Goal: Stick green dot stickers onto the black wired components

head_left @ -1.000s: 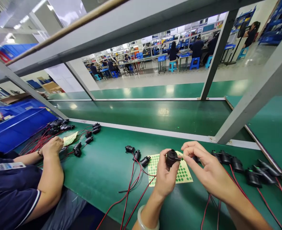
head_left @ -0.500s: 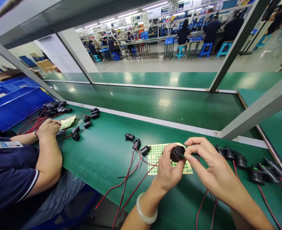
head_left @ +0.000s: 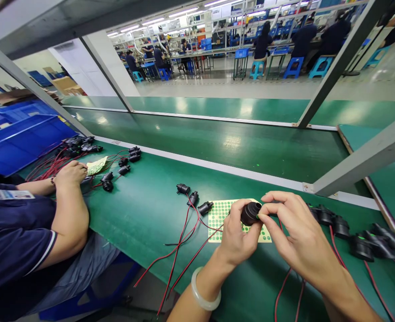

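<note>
My left hand is closed around a black cylindrical wired part, its ringed end turned to the right. Thumb and forefinger of my right hand pinch at that end, where a bit of a green dot sticker shows at the fingertips. Beneath the hands lies a pale yellow sheet with rows of green dots, partly covered. Just left of the sheet rest three more black parts with red and black wires.
Several black parts lie at the right, some with green dots. A co-worker's arm is at the left, near another dotted sheet, a heap of wired parts and a blue bin. A grey metal post slants across the right.
The view has shifted slightly. Both hands keep nearly the same pose on the black part, with the right fingertips still at its end.
</note>
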`<state>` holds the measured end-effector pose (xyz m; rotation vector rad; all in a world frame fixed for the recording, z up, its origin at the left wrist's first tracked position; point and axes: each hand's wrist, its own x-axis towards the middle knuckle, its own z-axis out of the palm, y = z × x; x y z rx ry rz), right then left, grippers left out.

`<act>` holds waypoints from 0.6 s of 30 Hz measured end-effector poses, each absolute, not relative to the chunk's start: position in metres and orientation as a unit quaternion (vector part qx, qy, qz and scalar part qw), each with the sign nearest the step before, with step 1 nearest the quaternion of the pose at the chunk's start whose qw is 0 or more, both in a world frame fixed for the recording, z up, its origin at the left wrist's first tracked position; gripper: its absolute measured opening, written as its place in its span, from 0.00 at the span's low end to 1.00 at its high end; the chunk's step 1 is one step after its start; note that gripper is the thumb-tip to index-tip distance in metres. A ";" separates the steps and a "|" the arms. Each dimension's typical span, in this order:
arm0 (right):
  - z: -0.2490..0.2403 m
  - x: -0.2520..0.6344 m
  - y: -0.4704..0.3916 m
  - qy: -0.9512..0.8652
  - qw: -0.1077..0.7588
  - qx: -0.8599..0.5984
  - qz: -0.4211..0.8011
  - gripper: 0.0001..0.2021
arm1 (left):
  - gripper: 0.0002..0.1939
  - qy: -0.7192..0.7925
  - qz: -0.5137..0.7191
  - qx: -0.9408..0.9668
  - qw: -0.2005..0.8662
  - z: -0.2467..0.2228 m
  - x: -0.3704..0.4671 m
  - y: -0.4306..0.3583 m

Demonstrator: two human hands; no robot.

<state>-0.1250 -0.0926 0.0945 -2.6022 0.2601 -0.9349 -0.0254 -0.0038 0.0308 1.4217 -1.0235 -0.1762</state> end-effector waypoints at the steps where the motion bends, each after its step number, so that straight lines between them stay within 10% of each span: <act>1: 0.094 -0.125 -0.093 0.089 0.173 -0.922 -0.336 0.03 | 0.17 -0.450 -0.077 0.621 0.637 0.031 -0.025 -0.004; 11: 0.092 -0.124 -0.096 0.057 0.128 -0.928 -0.346 0.05 | 0.18 -0.448 -0.086 0.620 0.638 0.029 -0.026 -0.004; 18: 0.096 -0.127 -0.100 0.162 0.321 -0.863 -0.356 0.04 | 0.12 -0.319 -0.242 0.542 0.739 0.034 -0.023 -0.008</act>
